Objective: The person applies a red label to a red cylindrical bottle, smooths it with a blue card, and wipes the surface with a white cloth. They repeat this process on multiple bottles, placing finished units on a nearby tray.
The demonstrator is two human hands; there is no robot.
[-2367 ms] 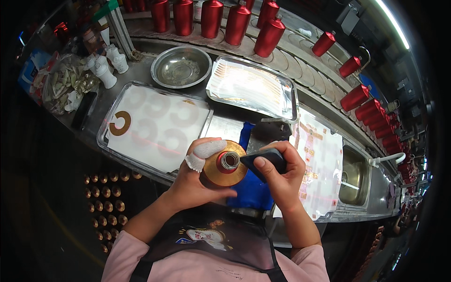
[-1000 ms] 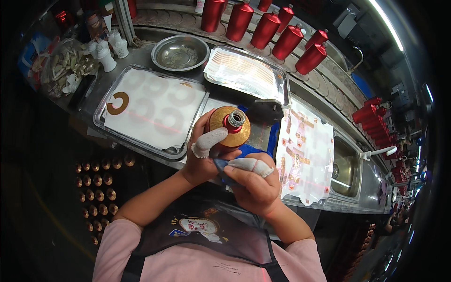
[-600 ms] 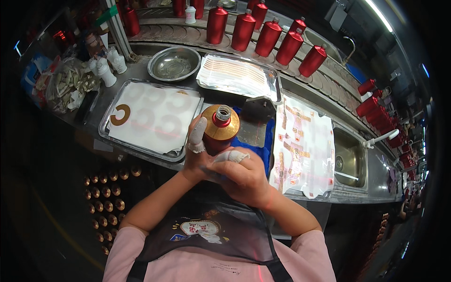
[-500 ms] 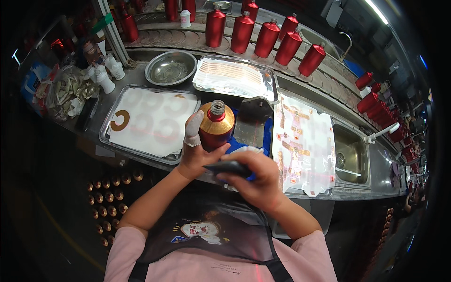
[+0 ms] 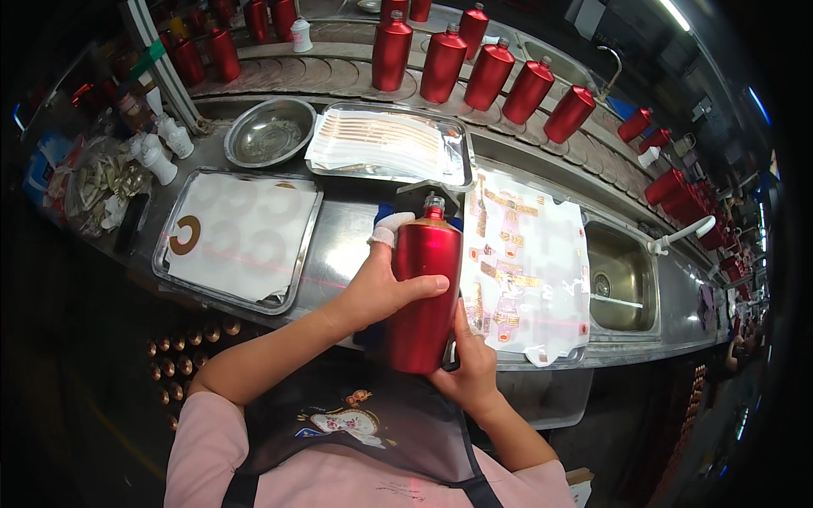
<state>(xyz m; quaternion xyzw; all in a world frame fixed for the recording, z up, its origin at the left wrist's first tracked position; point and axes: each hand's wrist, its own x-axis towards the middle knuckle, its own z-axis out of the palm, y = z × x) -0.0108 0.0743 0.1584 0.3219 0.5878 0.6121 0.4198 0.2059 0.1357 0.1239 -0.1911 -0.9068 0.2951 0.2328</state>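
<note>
- You have the red bottle [image 5: 423,292] upright in both hands, close to your chest and just above the near edge of the desk [image 5: 343,233].
- Your left hand [image 5: 381,292] is wrapped round the bottle's upper body, with a white-taped finger up by its shoulder; your right hand [image 5: 466,372] is clamped low on its right side and base. Something dark sits under the right palm; I cannot tell what it is.
- By the look of it, you are handling or turning the bottle, its small cap pointing away from you. Judging from the grip, any next move calls for a firm hold with one hand while the other shifts.
- Right of the bottle lies a white sheet [image 5: 525,271] with small printed labels, and beyond it a sink [image 5: 618,279] with a tap.
- To your left sits a metal tray [image 5: 241,237] lined with white paper carrying a brown C-shaped piece [image 5: 185,235]; farther back are a steel bowl [image 5: 271,131] and a second tray [image 5: 389,144].
- A row of red bottles [image 5: 483,63] stands well apart along the back.
- A dark block just behind your bottle crowds the space there.
</note>
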